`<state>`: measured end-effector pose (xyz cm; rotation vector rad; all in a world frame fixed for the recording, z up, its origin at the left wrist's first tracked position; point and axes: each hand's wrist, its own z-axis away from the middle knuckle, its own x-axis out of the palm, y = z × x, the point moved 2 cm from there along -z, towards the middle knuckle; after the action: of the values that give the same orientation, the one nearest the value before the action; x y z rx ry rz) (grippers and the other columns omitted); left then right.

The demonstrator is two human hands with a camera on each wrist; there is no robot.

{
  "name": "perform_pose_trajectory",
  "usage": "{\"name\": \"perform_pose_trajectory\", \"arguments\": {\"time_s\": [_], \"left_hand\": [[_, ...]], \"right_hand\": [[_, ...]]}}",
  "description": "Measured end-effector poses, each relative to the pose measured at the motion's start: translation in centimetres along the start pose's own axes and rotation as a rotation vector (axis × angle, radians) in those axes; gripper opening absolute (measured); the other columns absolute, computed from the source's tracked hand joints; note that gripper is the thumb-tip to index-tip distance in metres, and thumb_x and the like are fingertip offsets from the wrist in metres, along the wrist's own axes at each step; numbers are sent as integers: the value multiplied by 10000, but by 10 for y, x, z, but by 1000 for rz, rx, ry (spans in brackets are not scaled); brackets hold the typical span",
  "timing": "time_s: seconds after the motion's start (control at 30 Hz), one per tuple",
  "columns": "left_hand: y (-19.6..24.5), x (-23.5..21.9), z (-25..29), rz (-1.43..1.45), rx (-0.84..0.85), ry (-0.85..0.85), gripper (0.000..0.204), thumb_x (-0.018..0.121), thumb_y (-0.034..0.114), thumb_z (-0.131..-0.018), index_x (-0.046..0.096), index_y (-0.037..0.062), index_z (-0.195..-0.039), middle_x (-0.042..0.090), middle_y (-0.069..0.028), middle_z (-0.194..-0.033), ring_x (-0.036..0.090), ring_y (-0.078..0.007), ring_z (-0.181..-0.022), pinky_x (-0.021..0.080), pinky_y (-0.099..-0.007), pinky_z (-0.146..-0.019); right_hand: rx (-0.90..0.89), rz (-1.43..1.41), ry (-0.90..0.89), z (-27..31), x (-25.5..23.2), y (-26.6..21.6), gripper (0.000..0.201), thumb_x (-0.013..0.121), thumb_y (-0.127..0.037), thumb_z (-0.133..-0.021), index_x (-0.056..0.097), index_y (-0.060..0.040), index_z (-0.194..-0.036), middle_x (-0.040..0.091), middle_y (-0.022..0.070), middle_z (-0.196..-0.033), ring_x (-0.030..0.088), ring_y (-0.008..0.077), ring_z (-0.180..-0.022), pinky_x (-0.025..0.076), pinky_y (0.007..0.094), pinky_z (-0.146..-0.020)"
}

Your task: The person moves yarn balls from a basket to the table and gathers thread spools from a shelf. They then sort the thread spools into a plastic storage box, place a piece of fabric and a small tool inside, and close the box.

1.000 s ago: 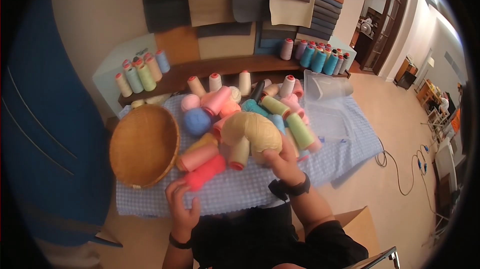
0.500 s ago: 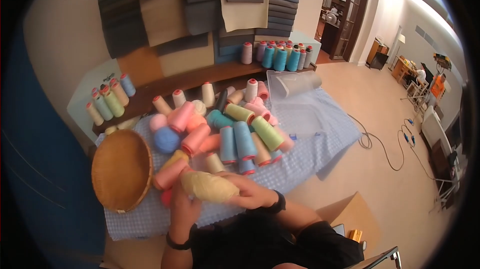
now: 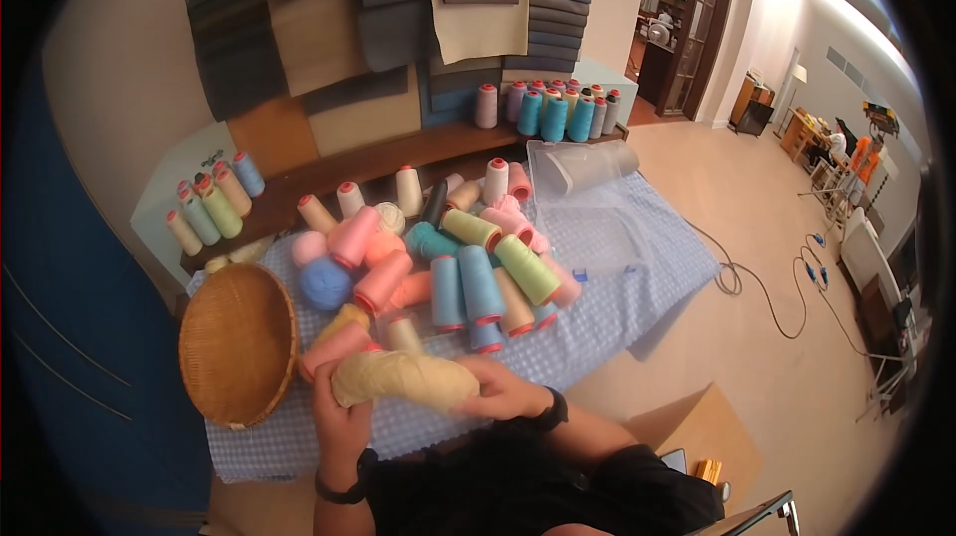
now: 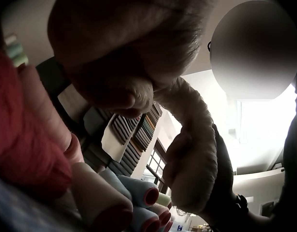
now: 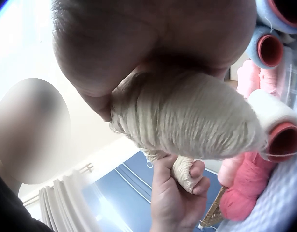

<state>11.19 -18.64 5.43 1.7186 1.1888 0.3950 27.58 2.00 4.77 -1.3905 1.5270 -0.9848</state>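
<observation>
Both hands hold a cream yarn skein (image 3: 406,380) (image 5: 187,116) above the table's front edge. My left hand (image 3: 342,426) (image 5: 180,205) curls its fingers round one end; in the left wrist view the skein (image 4: 197,159) arches between the hands. My right hand (image 3: 510,392) (image 4: 221,179) grips the other end, thumb and fingers on either side. Behind the left hand lie a pink cone (image 3: 337,345) and a red skein (image 5: 247,193) (image 4: 28,140). A cream cone (image 3: 403,334) stands just beyond the yarn.
A wicker basket (image 3: 239,347) sits at the left. Many thread cones and balls, including a blue ball (image 3: 326,283), cover the middle of the checked cloth (image 3: 637,307). A clear plastic box (image 3: 597,237) lies to the right, and more cones line the back shelf (image 3: 388,159).
The skein has come from over the pile down toward the body. My left hand, earlier near the red skein, now grips its other end. The head view has shifted.
</observation>
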Motion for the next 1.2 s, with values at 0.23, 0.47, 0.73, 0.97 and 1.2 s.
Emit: {"name": "perform_pose_trajectory", "arguments": {"time_s": [0.23,0.47,0.73,0.97,1.2], "left_hand": [[22,-10,5,317,-104,-211,536,794,169,-927,586,-16,-1385,683,-90,-1221,665,-207,-1110,536,-363,-961],[-11,-30,26,595,-368,-528,512,797,222,-923,623,-25,-1338,720,-58,-1130,675,-113,-989,555,-296,-848],[29,-69,27,353,-474,-469,470,840,107,-839,663,-2,-1260,752,-79,-1035,735,-163,-903,591,-328,-759],[43,-132,25,-142,-154,-307,481,875,113,-808,735,60,-1266,790,-114,-1076,770,-250,-961,585,-361,-861],[46,-177,16,-552,-114,-50,463,844,155,-836,735,99,-1281,775,-182,-1082,764,-361,-1006,586,-409,-849]], "right_hand": [[-63,-14,0,3,0,1,363,794,-249,-978,663,-7,-1214,702,70,-1057,659,168,-973,539,348,-858],[-109,-33,-161,-1,3,-12,411,820,-231,-955,693,8,-1264,755,111,-1123,714,201,-1038,563,364,-892],[-77,121,-277,-13,10,-34,399,808,-229,-964,698,8,-1266,770,153,-1120,752,270,-1037,584,386,-901],[127,340,-381,-42,40,-58,617,818,-249,-950,562,-30,-1466,732,170,-1219,739,355,-1089,565,399,-965],[-7,563,-367,-81,68,-38,673,794,-233,-947,503,-89,-1537,723,200,-1203,734,382,-1077,572,441,-930]]}}
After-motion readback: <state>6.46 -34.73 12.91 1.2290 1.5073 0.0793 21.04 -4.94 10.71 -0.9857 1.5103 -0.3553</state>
